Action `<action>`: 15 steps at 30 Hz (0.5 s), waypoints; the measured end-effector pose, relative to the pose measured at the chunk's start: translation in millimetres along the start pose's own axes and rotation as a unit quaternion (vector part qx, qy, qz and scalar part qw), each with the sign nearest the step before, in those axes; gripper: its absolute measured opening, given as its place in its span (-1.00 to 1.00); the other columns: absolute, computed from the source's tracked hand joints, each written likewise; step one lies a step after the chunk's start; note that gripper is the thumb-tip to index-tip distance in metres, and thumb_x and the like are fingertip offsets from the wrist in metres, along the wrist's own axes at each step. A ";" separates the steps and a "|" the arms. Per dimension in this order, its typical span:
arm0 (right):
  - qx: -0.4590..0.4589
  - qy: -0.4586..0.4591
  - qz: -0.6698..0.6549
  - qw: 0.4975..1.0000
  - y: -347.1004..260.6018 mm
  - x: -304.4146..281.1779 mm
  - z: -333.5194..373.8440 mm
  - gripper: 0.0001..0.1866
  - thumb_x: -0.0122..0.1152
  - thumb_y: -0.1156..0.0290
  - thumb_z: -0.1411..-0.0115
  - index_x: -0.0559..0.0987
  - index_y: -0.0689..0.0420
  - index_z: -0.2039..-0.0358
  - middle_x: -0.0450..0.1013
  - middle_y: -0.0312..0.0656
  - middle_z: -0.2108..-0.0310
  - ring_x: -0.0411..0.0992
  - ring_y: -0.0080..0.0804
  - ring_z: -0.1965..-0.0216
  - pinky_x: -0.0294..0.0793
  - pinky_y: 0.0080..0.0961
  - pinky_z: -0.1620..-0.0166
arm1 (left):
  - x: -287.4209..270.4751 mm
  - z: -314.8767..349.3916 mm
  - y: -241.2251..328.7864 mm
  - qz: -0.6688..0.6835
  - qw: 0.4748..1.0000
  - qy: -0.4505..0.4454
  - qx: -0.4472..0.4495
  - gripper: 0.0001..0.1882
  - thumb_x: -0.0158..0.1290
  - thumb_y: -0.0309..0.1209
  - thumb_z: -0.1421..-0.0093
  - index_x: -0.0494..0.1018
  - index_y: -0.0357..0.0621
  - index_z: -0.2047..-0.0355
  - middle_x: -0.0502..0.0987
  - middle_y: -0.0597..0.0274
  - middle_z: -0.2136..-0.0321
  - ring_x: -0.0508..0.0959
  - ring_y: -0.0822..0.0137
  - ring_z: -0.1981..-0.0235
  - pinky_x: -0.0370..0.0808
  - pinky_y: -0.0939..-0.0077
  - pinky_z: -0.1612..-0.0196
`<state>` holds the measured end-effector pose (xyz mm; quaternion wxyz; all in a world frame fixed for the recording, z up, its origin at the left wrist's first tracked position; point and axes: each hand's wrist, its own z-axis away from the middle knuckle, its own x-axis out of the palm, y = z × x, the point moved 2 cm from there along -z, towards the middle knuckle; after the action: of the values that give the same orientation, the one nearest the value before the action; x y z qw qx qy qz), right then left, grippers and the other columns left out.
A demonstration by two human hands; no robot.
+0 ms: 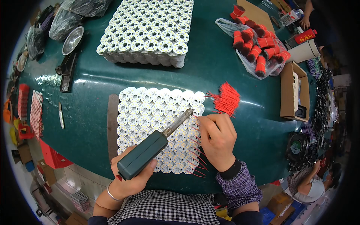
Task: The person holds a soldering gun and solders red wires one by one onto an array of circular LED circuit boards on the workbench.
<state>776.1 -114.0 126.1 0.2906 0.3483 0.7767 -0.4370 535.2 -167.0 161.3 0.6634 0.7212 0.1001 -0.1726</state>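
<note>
My left hand [137, 170] is closed round the dark green handle of a soldering gun [144, 154]. Its metal tip reaches up and right to the right-hand column of a panel of round white LED boards [144, 122]. At that tip, my right hand [218, 137] pinches a thin red wire [194, 116] against a board near the panel's right edge. More red wires stick out from the boards lower in that column. Just beyond my right hand lies a loose pile of short red wires [227, 99]. A dark flat bar [113, 127] runs along the panel's left side.
A tall stack of LED panels [150, 28] stands at the far side. Bundles of red wire [258, 45] fill a plastic bag at far right, near a cardboard box [295, 92]. A metal bowl [72, 40] and a knife-like tool [61, 115] lie at left. Another person [309, 183] sits at lower right.
</note>
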 end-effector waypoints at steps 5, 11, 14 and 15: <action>0.007 0.010 0.019 1.000 7.4 1.7 1.7 -0.79 0.33 0.63 -0.01 0.64 0.18 0.29 0.43 -0.23 0.39 0.44 -0.28 0.36 0.41 -0.36 0.29 | 7.9 -8.4 2.8 0.027 0.999 -0.003 -0.035 -0.77 0.28 -0.58 -0.09 0.61 -0.38 0.22 0.60 0.13 0.45 0.57 0.42 0.54 0.47 0.54 0.49; 0.008 0.007 0.023 1.000 8.6 3.7 0.5 -0.80 0.32 0.62 -0.02 0.64 0.18 0.29 0.42 -0.24 0.40 0.43 -0.29 0.36 0.39 -0.36 0.28 | 12.5 -12.2 2.0 0.023 0.998 -0.015 -0.064 -0.84 0.29 -0.58 -0.11 0.60 -0.36 0.28 0.57 0.24 0.50 0.50 0.56 0.55 0.40 0.62 0.51; 0.013 0.001 0.029 0.999 8.7 3.1 0.9 -0.81 0.33 0.61 -0.02 0.64 0.18 0.29 0.41 -0.24 0.41 0.42 -0.29 0.36 0.39 -0.36 0.28 | 14.3 -13.4 0.6 0.020 0.998 -0.018 -0.060 -0.85 0.29 -0.58 -0.11 0.60 -0.34 0.30 0.56 0.27 0.52 0.47 0.58 0.57 0.37 0.63 0.52; 0.014 0.001 0.031 0.999 9.4 2.8 1.2 -0.81 0.33 0.61 -0.02 0.64 0.18 0.29 0.41 -0.24 0.41 0.42 -0.29 0.36 0.39 -0.36 0.28 | 15.2 -13.8 0.1 0.019 0.997 -0.023 -0.064 -0.86 0.29 -0.57 -0.11 0.60 -0.33 0.30 0.55 0.29 0.53 0.46 0.58 0.58 0.36 0.62 0.52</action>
<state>782.1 -110.7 119.0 0.2982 0.3765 0.7599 -0.4380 550.9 -154.6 156.5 0.7138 0.6746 0.0821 -0.1693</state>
